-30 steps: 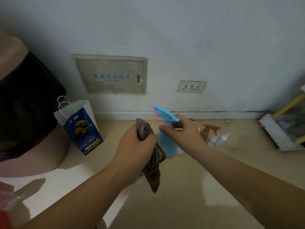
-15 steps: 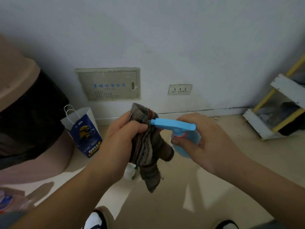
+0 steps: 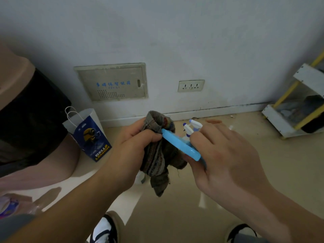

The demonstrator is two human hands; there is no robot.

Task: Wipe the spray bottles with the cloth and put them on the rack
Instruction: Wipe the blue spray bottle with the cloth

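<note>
The smooth blue plastic spray bottle [image 3: 181, 146] is held in mid-air over the floor, its flat trigger head slanting up-left into a bunched, frayed striped cloth [image 3: 157, 161]. The left hand [image 3: 129, 149] grips the cloth's top in a closed fist, pressing it against the nozzle tip. The right hand [image 3: 228, 160] curls fingers and thumb round the bottle's neck, hiding most of its body.

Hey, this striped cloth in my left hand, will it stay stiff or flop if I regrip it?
Probably floppy: the cloth bunches in the left hand and its free end hangs limp below. Likely light, since one hand's grip near the top carries it all. Its frayed, ribbed weave probably won't slide easily on the blue spray bottle.
</note>
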